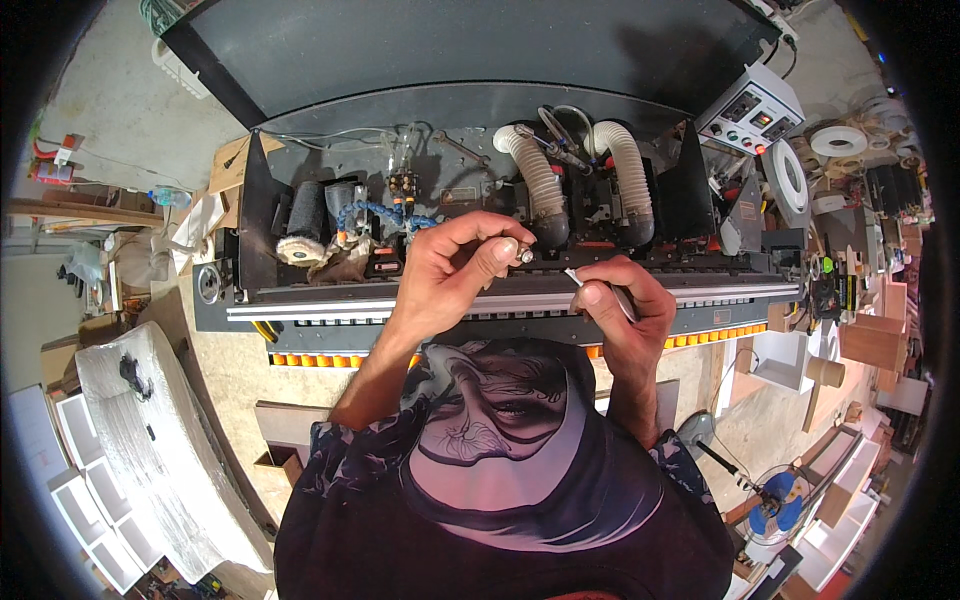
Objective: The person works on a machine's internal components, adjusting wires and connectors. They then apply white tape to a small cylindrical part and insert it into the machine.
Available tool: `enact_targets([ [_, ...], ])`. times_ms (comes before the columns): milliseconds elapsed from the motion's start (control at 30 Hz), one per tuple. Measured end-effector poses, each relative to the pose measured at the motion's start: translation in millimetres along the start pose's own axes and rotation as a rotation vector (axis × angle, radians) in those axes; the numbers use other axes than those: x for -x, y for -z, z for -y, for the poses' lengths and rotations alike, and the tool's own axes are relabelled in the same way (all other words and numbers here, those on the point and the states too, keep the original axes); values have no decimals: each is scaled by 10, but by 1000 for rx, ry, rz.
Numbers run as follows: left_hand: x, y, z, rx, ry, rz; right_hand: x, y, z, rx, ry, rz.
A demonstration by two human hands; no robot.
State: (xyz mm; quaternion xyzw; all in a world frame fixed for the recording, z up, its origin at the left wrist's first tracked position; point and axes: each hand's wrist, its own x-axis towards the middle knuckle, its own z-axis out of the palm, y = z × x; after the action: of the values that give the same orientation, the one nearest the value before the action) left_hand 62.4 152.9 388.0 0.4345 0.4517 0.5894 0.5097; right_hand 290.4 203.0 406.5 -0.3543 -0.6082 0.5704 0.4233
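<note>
Your view is fairly bright: light picks out the upper sides of your hands [442, 272] and glares white off the plastic-wrapped panel [165, 440] at left. A soft-edged shadow darkens the right part of the raised grey cover [450, 48], and the recess of the machine [470, 178] sits dimmer. The fisheye lens bows the silver rail [340, 309], rounds your corners into black, and leaves small detail near the right rim squeezed and soft.

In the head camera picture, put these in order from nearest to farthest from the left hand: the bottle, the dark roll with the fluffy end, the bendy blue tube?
From the left hand:
1. Bendy blue tube, just up and left.
2. Dark roll, farther left.
3. Bottle, farthest left.
</note>
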Motion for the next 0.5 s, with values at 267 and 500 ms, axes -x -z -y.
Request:
enact_targets([
  [267, -39, 13, 61, -127, -102, 18, 0, 0, -21, 18, 2, -1],
  [500, -33, 13, 7, -132, -84, 62, 1, -25, 27, 7, -11, 0],
])
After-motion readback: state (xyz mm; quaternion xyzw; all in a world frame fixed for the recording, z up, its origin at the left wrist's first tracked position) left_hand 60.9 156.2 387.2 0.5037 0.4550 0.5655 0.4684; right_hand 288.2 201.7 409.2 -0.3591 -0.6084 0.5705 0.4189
